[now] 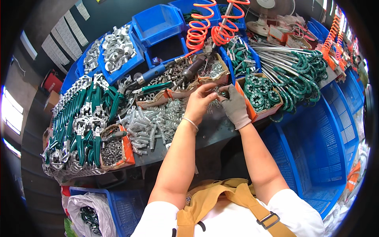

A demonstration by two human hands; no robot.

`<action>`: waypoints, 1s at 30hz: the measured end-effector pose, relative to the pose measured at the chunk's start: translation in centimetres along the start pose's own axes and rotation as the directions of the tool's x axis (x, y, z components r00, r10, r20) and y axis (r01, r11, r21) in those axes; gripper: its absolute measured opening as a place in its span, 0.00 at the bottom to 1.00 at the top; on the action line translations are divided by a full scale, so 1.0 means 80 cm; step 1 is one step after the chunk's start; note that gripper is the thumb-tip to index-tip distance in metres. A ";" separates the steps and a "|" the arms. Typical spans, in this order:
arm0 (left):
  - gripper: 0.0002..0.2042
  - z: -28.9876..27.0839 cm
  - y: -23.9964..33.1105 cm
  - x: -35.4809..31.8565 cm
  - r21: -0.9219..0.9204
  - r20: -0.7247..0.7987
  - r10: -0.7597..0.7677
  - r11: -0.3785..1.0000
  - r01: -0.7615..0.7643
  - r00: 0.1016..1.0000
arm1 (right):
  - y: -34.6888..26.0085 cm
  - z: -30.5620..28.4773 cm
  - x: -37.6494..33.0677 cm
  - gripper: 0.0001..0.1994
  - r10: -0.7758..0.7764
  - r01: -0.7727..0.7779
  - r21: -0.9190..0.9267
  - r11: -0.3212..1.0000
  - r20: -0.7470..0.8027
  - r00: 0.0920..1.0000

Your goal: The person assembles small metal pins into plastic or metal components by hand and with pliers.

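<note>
My bare left hand (200,103) and my right hand (235,106), in a grey work glove, meet over the front of the bench. The fingers of both are bent into a pinch, and whatever small piece sits between them is too hidden to name. Just left of my left hand lies a heap of metal coil springs (156,120). Beyond the hands stands a cardboard box of small metal parts (213,67). Close to my right hand is an orange-sided box (252,112) holding round green-and-silver pieces (258,93).
Green-handled locking pliers (81,138) are stacked at the left, beside a box of nuts (113,150). Long rods with green bent ends (304,75) lie at the right. Power drivers (152,74) rest mid-bench; orange coiled hoses (199,33) hang above. Blue crates (312,146) stand lower right.
</note>
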State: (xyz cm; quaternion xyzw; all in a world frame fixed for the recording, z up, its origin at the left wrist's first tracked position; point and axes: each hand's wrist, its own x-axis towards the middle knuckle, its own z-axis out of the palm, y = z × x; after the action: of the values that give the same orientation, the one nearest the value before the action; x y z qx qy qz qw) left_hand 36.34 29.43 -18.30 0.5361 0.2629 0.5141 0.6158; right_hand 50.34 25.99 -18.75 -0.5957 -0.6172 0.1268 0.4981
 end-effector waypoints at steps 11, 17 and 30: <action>0.16 -0.018 -0.013 0.016 0.236 -0.219 -0.370 0.878 0.417 0.903 | 0.017 -0.013 0.008 0.10 -0.582 0.559 -0.211 0.802 -0.064 0.811; 0.16 -0.005 -0.017 0.010 0.144 -0.050 0.102 0.985 -0.094 0.994 | 0.012 0.002 0.008 0.08 0.172 -0.155 0.468 0.870 0.008 0.985; 0.16 0.004 -0.002 0.000 0.096 -0.078 -0.109 0.989 0.117 0.991 | 0.000 -0.008 0.007 0.11 0.315 -0.366 0.736 0.570 0.217 0.924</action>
State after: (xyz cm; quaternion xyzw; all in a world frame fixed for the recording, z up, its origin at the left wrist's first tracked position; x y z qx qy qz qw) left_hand 36.68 29.32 -18.37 0.5314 0.3405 0.4838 0.6063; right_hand 50.91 26.22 -18.17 -0.4320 -0.3937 0.4868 0.6491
